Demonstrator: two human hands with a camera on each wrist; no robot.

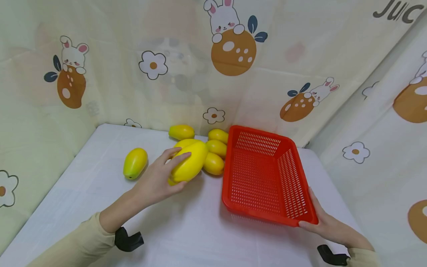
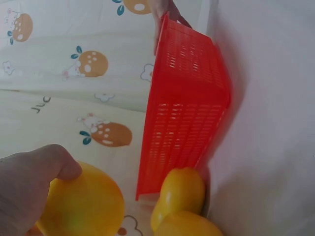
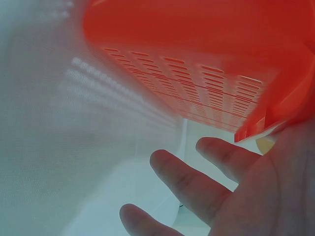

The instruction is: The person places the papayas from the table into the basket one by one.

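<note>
My left hand [image 1: 160,181] holds a bright yellow, lobed fruit [image 1: 191,161] above the table, thumb on the near side and fingers over the top. In the left wrist view its rounded yellow side [image 2: 91,204] shows beside the thumb. On the right, my right hand [image 1: 328,222] grips the near right corner of a red plastic basket [image 1: 255,178], thumb on the rim. Several of that hand's fingers [image 3: 187,184] stretch out under the rim in the right wrist view. The basket has perforated walls, nothing inside, and its near end looks raised off the table.
Several smaller yellow fruits lie against the basket's left side, such as one fruit [image 1: 214,164]. Another fruit [image 1: 181,132] lies at the back edge, and a yellow-green fruit [image 1: 135,163] at the left. A printed curtain [image 1: 186,29] surrounds the white table [image 1: 207,237].
</note>
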